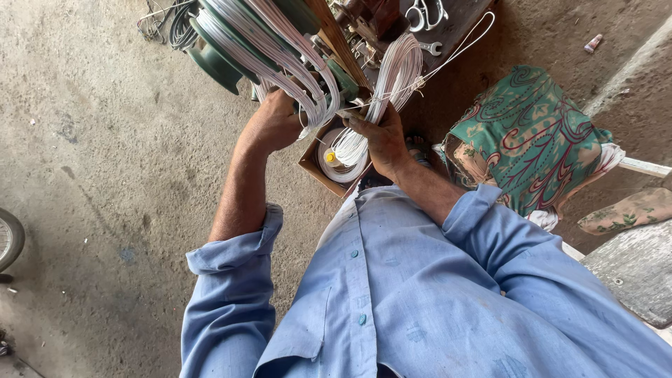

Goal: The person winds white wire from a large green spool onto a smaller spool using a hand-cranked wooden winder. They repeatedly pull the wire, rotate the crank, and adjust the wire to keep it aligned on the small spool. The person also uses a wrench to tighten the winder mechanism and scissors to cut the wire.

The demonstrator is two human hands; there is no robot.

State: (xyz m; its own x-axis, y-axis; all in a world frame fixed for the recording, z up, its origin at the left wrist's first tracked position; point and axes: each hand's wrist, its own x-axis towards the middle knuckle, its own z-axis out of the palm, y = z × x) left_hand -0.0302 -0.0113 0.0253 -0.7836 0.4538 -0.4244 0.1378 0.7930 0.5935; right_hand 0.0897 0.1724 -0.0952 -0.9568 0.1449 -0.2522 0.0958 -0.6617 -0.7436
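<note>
My left hand [274, 122] grips a bundle of white wire strands [290, 52] that run over a green round frame [224, 49]. My right hand [381, 140] holds a long loop of white wire coil [397, 73], pinching it near its lower part. The coil hangs down toward a small brown box [311, 168] holding a yellow-capped object [330, 158]. A single white wire [458, 45] leads off from the coil toward the upper right. Blue shirt sleeves cover both my forearms' upper parts.
A wrench [430, 47] and other metal tools lie on a dark board at the top. A green patterned cloth [528, 133] covers a seat at right. Bare concrete floor [105, 154] spreads left, with a wheel edge [8, 238] at far left and dark wires [175, 24] at the top.
</note>
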